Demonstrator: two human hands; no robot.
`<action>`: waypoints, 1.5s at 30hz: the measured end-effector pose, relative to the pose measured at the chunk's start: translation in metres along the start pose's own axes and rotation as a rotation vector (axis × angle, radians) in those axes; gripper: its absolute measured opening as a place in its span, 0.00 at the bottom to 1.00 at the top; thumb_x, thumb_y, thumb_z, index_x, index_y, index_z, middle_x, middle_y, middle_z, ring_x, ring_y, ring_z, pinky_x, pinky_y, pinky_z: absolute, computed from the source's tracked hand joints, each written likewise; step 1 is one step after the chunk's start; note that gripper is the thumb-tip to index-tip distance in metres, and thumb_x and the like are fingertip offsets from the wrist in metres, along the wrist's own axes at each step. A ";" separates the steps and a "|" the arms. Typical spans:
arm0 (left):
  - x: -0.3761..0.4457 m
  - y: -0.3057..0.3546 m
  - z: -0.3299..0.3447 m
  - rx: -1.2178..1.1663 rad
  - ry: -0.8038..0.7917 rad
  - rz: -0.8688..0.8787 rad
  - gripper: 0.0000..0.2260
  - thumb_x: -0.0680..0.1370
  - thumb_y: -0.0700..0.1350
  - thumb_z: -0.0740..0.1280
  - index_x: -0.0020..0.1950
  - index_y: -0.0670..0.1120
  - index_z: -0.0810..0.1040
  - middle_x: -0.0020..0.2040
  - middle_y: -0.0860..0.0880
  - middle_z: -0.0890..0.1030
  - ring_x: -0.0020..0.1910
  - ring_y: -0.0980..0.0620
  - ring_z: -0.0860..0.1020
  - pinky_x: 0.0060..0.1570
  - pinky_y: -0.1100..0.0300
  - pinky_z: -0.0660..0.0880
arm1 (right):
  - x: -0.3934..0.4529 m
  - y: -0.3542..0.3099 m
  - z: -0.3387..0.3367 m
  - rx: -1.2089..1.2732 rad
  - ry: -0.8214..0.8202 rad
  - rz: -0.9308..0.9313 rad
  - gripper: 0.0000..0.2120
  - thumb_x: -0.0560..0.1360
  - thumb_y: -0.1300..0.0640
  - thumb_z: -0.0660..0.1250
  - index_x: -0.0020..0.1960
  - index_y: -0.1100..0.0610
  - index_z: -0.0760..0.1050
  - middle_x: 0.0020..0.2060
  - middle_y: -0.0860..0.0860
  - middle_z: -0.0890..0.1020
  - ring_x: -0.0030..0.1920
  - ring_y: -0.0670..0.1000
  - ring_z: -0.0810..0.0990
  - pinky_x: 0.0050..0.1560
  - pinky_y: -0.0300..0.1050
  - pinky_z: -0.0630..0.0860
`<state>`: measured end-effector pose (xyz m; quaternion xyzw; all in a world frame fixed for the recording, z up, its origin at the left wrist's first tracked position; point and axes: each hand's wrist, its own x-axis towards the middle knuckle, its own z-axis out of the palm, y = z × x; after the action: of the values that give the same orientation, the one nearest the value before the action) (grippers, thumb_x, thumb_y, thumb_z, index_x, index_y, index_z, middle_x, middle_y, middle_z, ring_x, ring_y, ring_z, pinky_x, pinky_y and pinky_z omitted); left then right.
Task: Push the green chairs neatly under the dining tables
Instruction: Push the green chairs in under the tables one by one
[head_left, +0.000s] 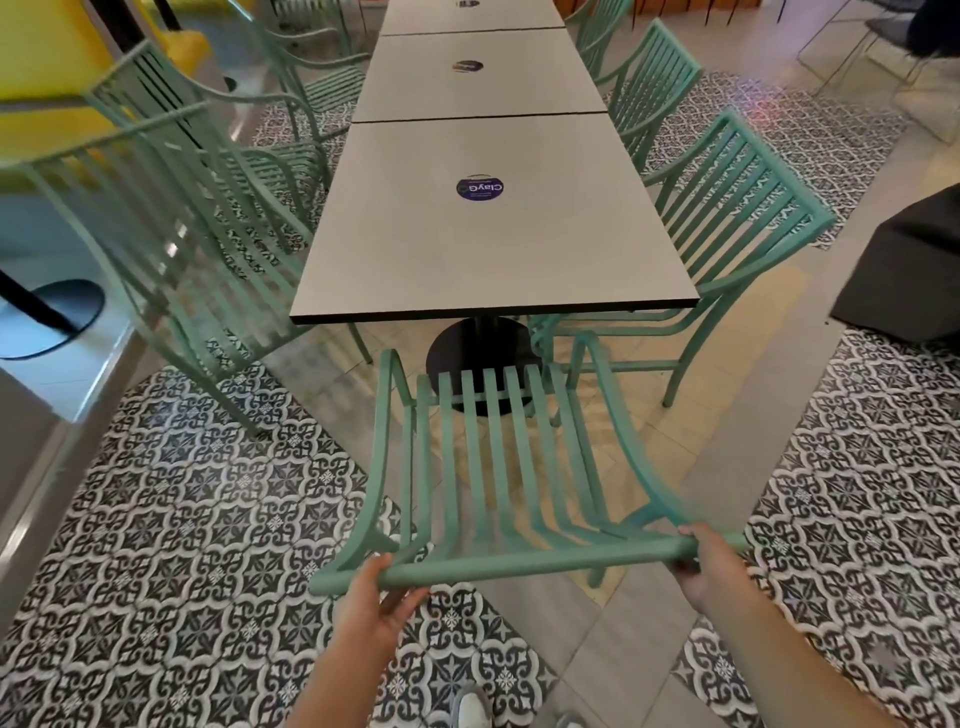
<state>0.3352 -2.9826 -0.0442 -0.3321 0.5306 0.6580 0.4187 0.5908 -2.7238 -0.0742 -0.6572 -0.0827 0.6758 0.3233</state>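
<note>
A green slatted metal chair stands at the near end of a row of grey dining tables, its seat front close to the table's black pedestal base. My left hand grips the left end of the chair's top back rail. My right hand grips the right end of the same rail. More green chairs line both sides: one at the near left and one at the near right, both angled away from the table.
Patterned black-and-white tiles flank a plain tiled strip. A yellow structure and a black round base stand at the left. A dark covered object sits at the right. Wire chairs are at the far right.
</note>
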 end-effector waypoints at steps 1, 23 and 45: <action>-0.003 0.001 0.000 -0.008 -0.001 0.000 0.09 0.78 0.37 0.66 0.58 0.40 0.72 0.58 0.36 0.76 0.52 0.37 0.78 0.34 0.41 0.80 | -0.001 0.001 -0.001 -0.003 0.004 0.003 0.06 0.74 0.68 0.60 0.46 0.59 0.69 0.41 0.57 0.73 0.40 0.53 0.74 0.20 0.42 0.76; 0.002 0.012 -0.014 0.013 0.064 0.046 0.18 0.77 0.38 0.68 0.66 0.37 0.70 0.60 0.35 0.76 0.54 0.37 0.79 0.28 0.51 0.81 | -0.024 0.017 -0.001 0.024 -0.015 -0.001 0.07 0.75 0.68 0.62 0.48 0.58 0.70 0.41 0.56 0.74 0.40 0.52 0.74 0.21 0.41 0.76; -0.009 0.014 -0.038 0.193 0.027 0.104 0.11 0.79 0.47 0.67 0.58 0.44 0.74 0.56 0.38 0.78 0.54 0.39 0.79 0.52 0.43 0.78 | -0.019 0.014 -0.019 -0.179 0.147 -0.207 0.35 0.70 0.55 0.72 0.73 0.54 0.60 0.66 0.57 0.72 0.61 0.59 0.75 0.52 0.53 0.77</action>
<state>0.3262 -3.0222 -0.0389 -0.2711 0.6133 0.6202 0.4071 0.6032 -2.7509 -0.0682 -0.7190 -0.1861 0.5789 0.3366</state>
